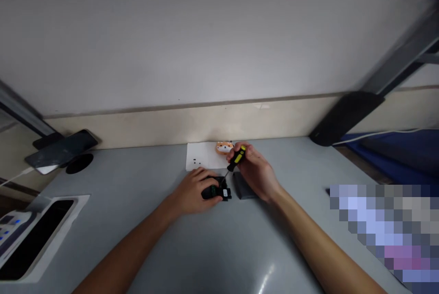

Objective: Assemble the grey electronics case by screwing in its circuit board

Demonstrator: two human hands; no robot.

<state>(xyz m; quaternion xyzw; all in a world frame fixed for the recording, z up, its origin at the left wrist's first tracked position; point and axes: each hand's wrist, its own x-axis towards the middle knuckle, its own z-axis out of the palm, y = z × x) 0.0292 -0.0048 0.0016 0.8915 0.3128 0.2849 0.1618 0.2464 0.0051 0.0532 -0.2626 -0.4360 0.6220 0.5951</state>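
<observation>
On the grey table lies a small black electronic device (225,192) with a bit of green board and a white label showing. My left hand (196,192) grips it from the left side, fingers on its far edge and thumb along the near edge. My right hand (258,173) is closed around a black and yellow screwdriver (236,158), tilted with its shaft pointing down into the device. The exact spot the tip meets is too small to tell. Partly hidden beneath my right hand sits a dark flat case part (243,188).
Behind the device, a white paper (202,153) carries a few tiny dark pieces and an orange animal-face item (224,147). A phone on a stand (61,150) and a dark-screened phone (37,239) are at left. A black cylinder (346,118) leans at the back right.
</observation>
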